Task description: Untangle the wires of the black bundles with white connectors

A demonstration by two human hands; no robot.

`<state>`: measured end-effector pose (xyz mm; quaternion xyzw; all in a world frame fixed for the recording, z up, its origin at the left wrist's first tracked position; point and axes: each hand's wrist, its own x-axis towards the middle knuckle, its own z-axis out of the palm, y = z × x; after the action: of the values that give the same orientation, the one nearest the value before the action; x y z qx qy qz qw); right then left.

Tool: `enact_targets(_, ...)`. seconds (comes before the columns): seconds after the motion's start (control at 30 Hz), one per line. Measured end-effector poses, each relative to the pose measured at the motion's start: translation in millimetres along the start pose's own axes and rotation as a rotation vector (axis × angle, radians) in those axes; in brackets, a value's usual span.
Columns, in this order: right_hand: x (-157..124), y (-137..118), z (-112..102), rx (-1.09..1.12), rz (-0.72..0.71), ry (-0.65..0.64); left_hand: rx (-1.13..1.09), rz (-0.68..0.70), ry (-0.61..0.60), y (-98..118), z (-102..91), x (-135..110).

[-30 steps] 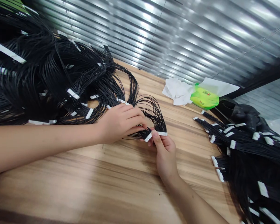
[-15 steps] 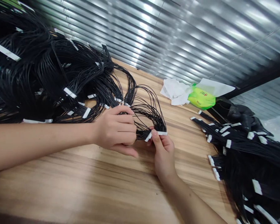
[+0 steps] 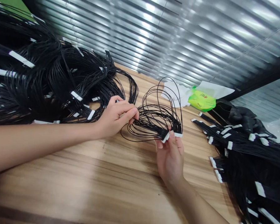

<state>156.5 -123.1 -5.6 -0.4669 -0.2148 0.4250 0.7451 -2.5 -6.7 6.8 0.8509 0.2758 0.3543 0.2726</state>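
Note:
My right hand pinches a white connector strip between thumb and fingers, and a loose bundle of thin black wires fans up and left from it in wide loops. My left hand is curled at the left side of those loops, with its fingertips among the wires. Whether it pinches any wire is hard to tell. To its left lies a large tangled heap of black wire harnesses with white connector strips, right against my left wrist and forearm.
A second heap of black harnesses lies at the right of the wooden table. Beyond it are a crumpled white tissue, a green packet and a black bag. Metal slatted blinds stand along the far edge.
The wire bundle has spread into wider, taller loops. My right hand has moved slightly up and right with the connector, and my left hand has drawn back left along the wires.

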Motion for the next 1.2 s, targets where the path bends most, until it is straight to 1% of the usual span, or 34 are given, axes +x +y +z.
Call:
enact_targets(0.1,-2,-3,0,0.020,-0.009,0.003,-0.112,-0.050,-0.031,-1,0.0,-1)
enact_targets(0.17,-2,-5,0,0.032,-0.007,-0.004,-0.182,-0.074,-0.001,-2,-0.2,-1)
enact_targets(0.23,-2,-5,-1,0.034,0.000,-0.015,-0.165,-0.069,0.062,-5,-0.1,1)
enact_targets(0.3,-4,-3,-1,0.020,0.033,-0.067,-0.099,-0.080,0.086,-9,1.2,3)
enact_targets(0.37,-6,0,-2,-0.003,0.083,-0.160,-0.084,-0.100,0.046,-13,4.0,5)
enact_targets(0.43,-8,4,-5,-0.045,0.116,-0.251,-0.169,-0.094,-0.027,-17,8.0,5)
enact_targets(0.5,-10,8,-9,-0.099,0.119,-0.297,-0.292,-0.068,-0.071,-21,12.6,4)
enact_targets(0.57,-13,10,-13,-0.140,0.113,-0.321,-0.399,-0.078,-0.065,-24,16.5,3)
enact_targets(0.63,-14,11,-15,-0.152,0.105,-0.336,-0.471,-0.115,-0.029,-24,18.5,2)
enact_targets(0.7,-16,11,-16,-0.142,0.092,-0.347,-0.555,-0.135,0.042,-23,17.9,2)
enact_targets(0.73,-17,10,-15,-0.135,0.086,-0.352,-0.599,-0.130,0.095,-21,16.7,2)
enact_targets(0.83,-17,10,-14,-0.106,0.086,-0.367,-0.731,-0.124,0.314,-13,11.9,4)
enact_targets(0.9,-16,11,-14,-0.104,0.108,-0.388,-0.823,-0.183,0.406,-8,10.1,5)
enact_targets(0.97,-16,12,-14,-0.124,0.137,-0.414,-0.901,-0.272,0.422,-3,10.5,5)
enact_targets(1.03,-15,13,-14,-0.156,0.160,-0.430,-0.917,-0.312,0.411,0,12.1,5)
enact_targets(1.1,-13,13,-13,-0.175,0.168,-0.407,-0.884,-0.273,0.396,1,12.7,3)
enact_targets(1.2,-9,13,-9,-0.152,0.160,-0.291,-0.788,-0.149,0.348,1,10.4,1)
